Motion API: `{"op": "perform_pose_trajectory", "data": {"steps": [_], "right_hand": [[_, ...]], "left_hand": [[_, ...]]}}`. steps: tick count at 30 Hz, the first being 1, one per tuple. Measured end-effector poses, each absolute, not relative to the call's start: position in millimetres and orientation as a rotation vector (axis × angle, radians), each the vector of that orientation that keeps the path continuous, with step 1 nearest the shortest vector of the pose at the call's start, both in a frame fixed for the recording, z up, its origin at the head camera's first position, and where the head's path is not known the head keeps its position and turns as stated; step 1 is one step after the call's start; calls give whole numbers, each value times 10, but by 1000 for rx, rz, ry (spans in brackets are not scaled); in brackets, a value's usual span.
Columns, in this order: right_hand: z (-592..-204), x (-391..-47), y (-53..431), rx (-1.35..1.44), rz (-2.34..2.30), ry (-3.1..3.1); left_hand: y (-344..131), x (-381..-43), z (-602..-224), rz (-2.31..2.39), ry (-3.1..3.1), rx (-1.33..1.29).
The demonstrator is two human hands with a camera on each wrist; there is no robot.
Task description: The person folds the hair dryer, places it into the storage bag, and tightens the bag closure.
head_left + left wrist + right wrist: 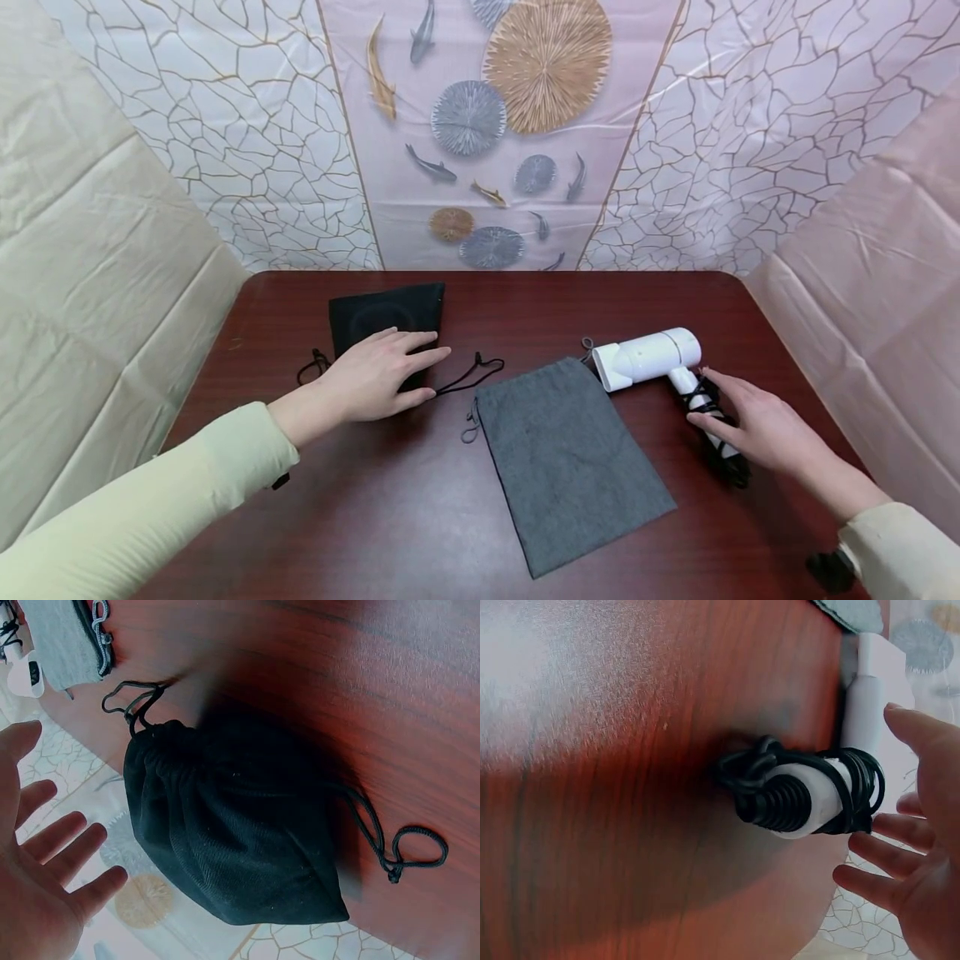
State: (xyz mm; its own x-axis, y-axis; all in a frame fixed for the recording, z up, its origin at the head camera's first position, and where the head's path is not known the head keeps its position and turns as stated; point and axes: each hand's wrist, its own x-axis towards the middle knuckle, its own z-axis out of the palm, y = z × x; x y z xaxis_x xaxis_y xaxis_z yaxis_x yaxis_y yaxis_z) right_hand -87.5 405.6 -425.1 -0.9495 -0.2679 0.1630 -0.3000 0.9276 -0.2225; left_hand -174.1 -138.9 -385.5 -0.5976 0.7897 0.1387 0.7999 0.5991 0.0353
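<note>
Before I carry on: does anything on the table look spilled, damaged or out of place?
Nothing stands out; no spill or damage shows. The gray pouch lies flat at a slant, and the white hair dryer has its black cord wound round its handle.

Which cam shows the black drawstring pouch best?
Left wrist: the black drawstring pouch sits large and whole there, nothing in front of it. Head: the left hand hides part of it. Right wrist: it isn't in view.
</note>
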Motion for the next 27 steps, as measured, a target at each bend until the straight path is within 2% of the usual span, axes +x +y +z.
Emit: {"op": "perform_pose_trajectory", "data": {"steps": [12, 21, 27], "right_hand": [[-4361, -782, 4097, 408, 321, -2918], [-4492, -838, 4197, 490, 279, -2836], [-4522, -914, 4218, 429, 360, -2866]], "left_hand": [[-1410, -1696, -3943, -171, -2707, -1342], [-1394, -1688, -3974, -170, -2689, -1352], [-1403, -1683, -3994, -188, -2704, -1344]]}}
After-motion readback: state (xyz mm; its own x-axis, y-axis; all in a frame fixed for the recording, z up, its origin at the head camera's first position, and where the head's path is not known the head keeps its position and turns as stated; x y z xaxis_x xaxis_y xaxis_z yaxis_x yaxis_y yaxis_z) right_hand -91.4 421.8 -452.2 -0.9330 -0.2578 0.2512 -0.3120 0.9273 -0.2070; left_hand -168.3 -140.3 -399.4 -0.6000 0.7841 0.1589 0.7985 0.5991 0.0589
